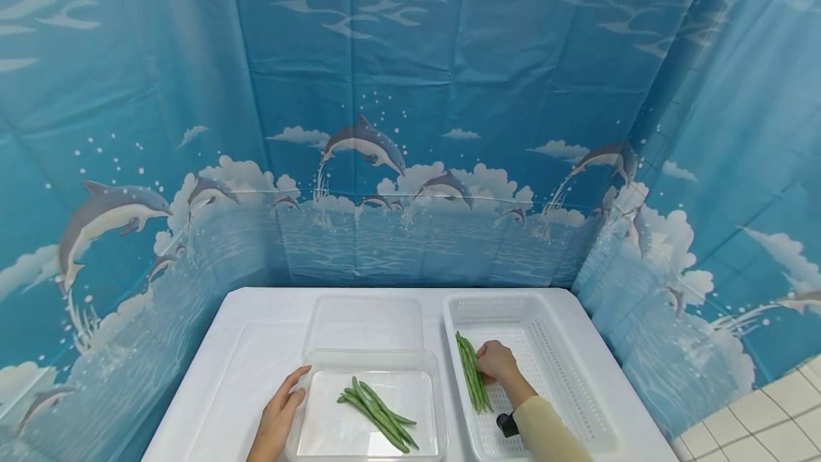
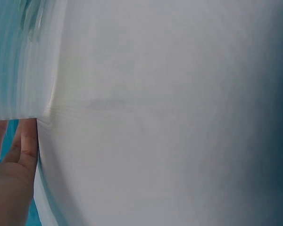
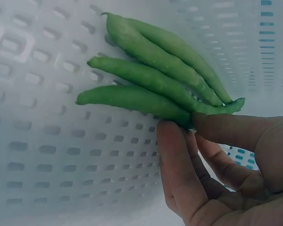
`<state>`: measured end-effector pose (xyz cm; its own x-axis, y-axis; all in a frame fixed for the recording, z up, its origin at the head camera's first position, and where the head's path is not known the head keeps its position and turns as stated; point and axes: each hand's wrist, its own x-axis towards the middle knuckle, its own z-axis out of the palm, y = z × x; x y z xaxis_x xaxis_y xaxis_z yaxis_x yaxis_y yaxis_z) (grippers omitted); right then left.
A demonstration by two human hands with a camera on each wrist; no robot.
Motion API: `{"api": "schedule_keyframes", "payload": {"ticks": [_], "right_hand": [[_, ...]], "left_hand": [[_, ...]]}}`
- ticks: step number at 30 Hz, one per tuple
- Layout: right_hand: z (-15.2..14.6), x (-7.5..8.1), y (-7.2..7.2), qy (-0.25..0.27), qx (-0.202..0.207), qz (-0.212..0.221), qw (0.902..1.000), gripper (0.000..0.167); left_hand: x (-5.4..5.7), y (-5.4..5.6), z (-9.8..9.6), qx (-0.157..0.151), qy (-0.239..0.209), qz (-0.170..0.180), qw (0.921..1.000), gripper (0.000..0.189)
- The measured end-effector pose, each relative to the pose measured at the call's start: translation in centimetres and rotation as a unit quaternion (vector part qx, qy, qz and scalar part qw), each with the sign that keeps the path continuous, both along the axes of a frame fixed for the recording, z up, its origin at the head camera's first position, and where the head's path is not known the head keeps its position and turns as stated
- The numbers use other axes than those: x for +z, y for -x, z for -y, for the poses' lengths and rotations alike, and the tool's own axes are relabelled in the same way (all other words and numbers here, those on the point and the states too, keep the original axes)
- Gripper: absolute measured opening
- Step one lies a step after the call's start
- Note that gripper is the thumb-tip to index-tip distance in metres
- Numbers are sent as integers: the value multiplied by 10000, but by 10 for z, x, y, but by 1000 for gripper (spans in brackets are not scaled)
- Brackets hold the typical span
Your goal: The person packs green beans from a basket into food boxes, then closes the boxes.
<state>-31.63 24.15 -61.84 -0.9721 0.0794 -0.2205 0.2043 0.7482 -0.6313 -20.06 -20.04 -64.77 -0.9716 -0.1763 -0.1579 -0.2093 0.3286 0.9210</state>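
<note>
In the head view my left hand point(image 1: 280, 416) lies along the left side of a clear plastic container point(image 1: 438, 405), fingers fairly straight at its rim. Several green beans point(image 1: 378, 416) lie in a loose bundle inside that container. My right hand point(image 1: 499, 363) reaches into a white perforated basket point(image 1: 564, 362), beside a row of green beans point(image 1: 471, 376) along its left wall. Up close in the right wrist view, thumb and forefinger pinch the end of the nearest green bean point(image 3: 132, 101); other beans point(image 3: 165, 52) lie just beyond it.
A flat translucent lid point(image 1: 365, 323) lies behind the container on the white-covered table point(image 1: 256, 334). A dark wrist camera point(image 1: 507, 425) sits at the right wrist. Blue dolphin-print curtains point(image 1: 410, 127) hang behind and on both sides.
</note>
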Motion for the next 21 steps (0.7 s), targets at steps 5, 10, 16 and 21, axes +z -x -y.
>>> {"api": "schedule_keyframes", "payload": {"ticks": [5, 10, 16, 21], "right_hand": [[1, 1, -1, 217, -122, 70, 9997, 13], [-4, 2, -3, 985, -375, 427, 9935, 18], [-10, 19, -7, 1907, -485, 852, 9767, 28], [-13, 32, -12, 2674, -324, 1043, 9574, 37]], "left_hand": [[-1, 0, 0, 32, -7, -14, 10000, 45], [-1, 0, -1, 24, -56, -39, 10000, 44], [-1, 0, -1, 29, -111, -39, 9999, 45], [-1, -1, 0, -29, -57, -35, 10000, 46]]}}
